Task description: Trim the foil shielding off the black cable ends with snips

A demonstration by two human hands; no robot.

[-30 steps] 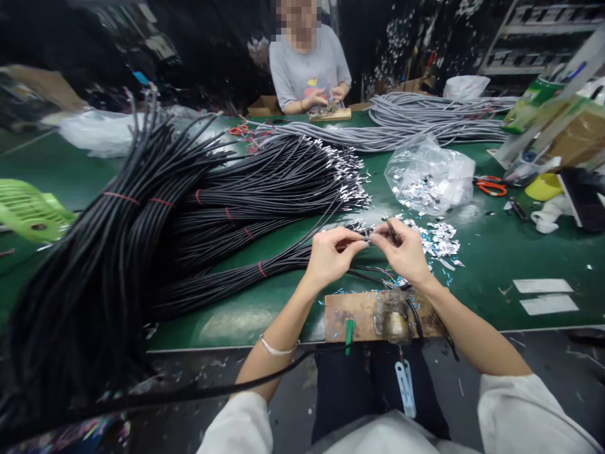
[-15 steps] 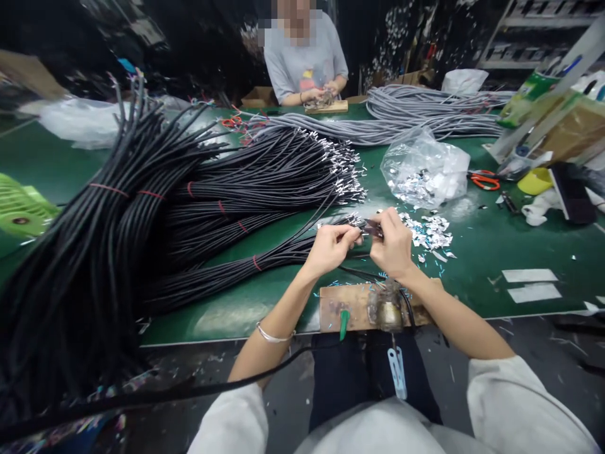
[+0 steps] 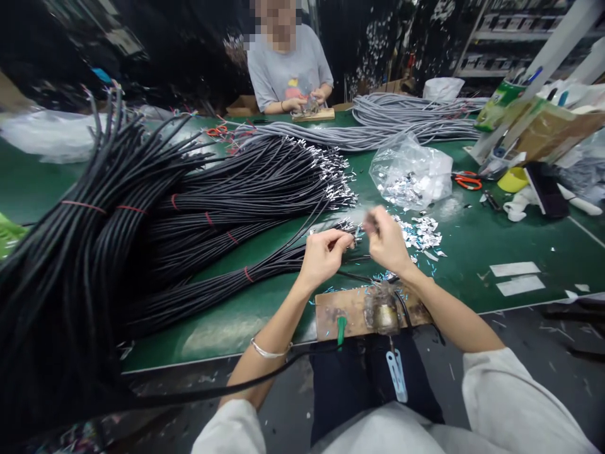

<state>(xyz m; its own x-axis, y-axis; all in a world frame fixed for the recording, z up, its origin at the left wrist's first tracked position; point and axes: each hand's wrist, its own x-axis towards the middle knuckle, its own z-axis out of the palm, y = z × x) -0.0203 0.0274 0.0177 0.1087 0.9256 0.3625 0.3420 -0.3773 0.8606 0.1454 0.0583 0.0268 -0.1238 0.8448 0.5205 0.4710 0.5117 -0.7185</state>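
Note:
My left hand (image 3: 326, 252) pinches a black cable near its stripped end, with fingertips closed at the front of a tied bundle of black cables (image 3: 278, 257). Just to its right, my right hand (image 3: 385, 239) is raised with curled fingers around a small dark tool, smeared by motion; its exact kind is unclear. A small gap separates the two hands. Below them a wooden board (image 3: 347, 302) with a metal device (image 3: 385, 309) lies at the table edge, strewn with tiny blue offcuts. White and blue scraps (image 3: 420, 232) are heaped beside my right hand.
Larger black cable bundles (image 3: 236, 189) fill the left side. A clear plastic bag of scraps (image 3: 411, 173), orange-handled scissors (image 3: 467, 180) and a phone (image 3: 546, 189) lie to the right. Grey cables (image 3: 406, 116) stretch across the back, where a co-worker (image 3: 290, 69) sits.
My right hand has drawn slightly away from the left fingertips, and its dark tool is now blurred. My left hand keeps its pinch. The whole view has shifted a little.

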